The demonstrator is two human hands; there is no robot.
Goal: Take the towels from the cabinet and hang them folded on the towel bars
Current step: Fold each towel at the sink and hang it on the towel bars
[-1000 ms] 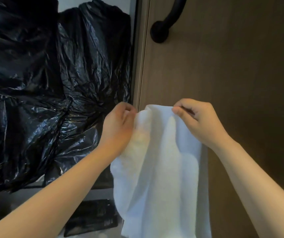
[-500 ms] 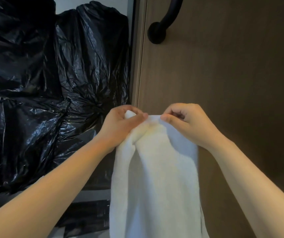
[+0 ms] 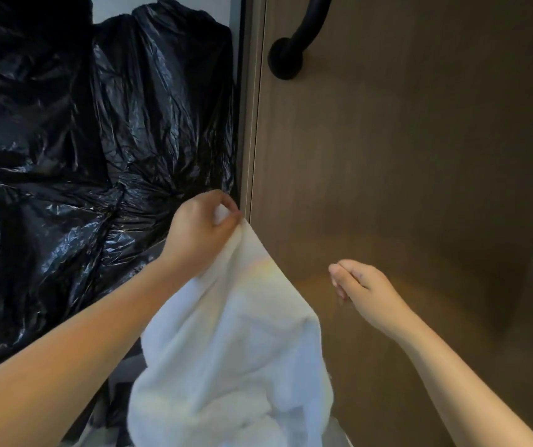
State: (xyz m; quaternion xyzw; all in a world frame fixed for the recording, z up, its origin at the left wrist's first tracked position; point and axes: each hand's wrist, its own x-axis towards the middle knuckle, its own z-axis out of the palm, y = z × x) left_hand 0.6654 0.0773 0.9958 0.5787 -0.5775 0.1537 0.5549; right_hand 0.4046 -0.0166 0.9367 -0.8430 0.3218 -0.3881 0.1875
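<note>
Two bare hands work in front of a tall brown wood-grain panel (image 3: 403, 162), which fills the right side of the view and carries a curved black handle (image 3: 291, 50) near its top left corner. A narrow pale edge strip (image 3: 252, 124) runs down the left side of the panel. To the left of it, crumpled black plastic bags (image 3: 91, 130) are piled high and glossy, with a sliver of light wall (image 3: 223, 11) showing above them. What lies beneath the bags is dim and hard to make out.

The left hand (image 3: 200, 227) pinches the top corner of a white towel (image 3: 233, 350) between thumb and fingers, just beside the edge strip. The towel hangs down from that pinch in loose folds and runs out of view at the bottom. The right hand (image 3: 365, 288) is apart from the towel, in front of the panel, with its fingers curled in and holding nothing.
</note>
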